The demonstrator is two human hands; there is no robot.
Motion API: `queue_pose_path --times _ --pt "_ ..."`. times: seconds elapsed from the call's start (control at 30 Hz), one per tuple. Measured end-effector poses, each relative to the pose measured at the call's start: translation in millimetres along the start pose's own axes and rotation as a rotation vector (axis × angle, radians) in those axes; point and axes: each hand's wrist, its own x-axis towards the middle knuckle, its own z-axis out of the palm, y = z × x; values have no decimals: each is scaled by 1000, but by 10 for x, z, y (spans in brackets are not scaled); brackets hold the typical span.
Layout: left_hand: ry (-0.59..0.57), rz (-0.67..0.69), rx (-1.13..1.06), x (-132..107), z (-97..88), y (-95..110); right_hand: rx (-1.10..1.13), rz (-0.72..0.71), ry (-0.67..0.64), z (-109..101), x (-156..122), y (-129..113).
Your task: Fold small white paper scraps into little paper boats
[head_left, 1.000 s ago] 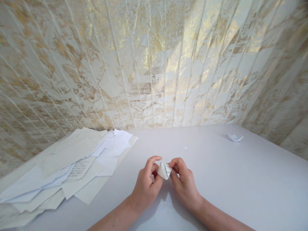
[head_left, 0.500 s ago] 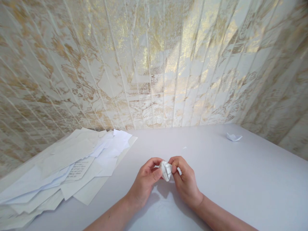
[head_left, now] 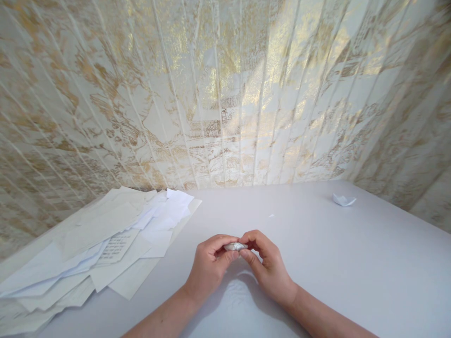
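A small piece of folded paper, white with faint dark marks, is held between my two hands just above the table. My left hand pinches its left end, thumb below and fingers above. On the other end, the thumb and fingertips of my right hand are closed. Much of the folded paper is covered by my fingers, and only a narrow pointed oval of it shows.
A spread pile of paper sheets, some with printed text, covers the left of the white table. A small folded paper boat stands at the far right. A paper scrap lies beyond my hands. Patterned wallpaper rises behind.
The folded paper has turned and looks flatter and narrower from here. My right thumb has moved to its near edge, and both hands have drawn closer together.
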Motion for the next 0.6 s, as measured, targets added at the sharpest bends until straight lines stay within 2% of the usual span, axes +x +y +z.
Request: queue_pose_path --times 0.23,0.43,0.6 --pt "45 70 107 -24 12 -21 -114 -27 27 5 18 -3" --pt "24 38 153 -36 28 7 -163 -19 59 10 -7 -34" --pt "-26 36 57 -50 29 6 -182 -52 53 6 -10 -7"
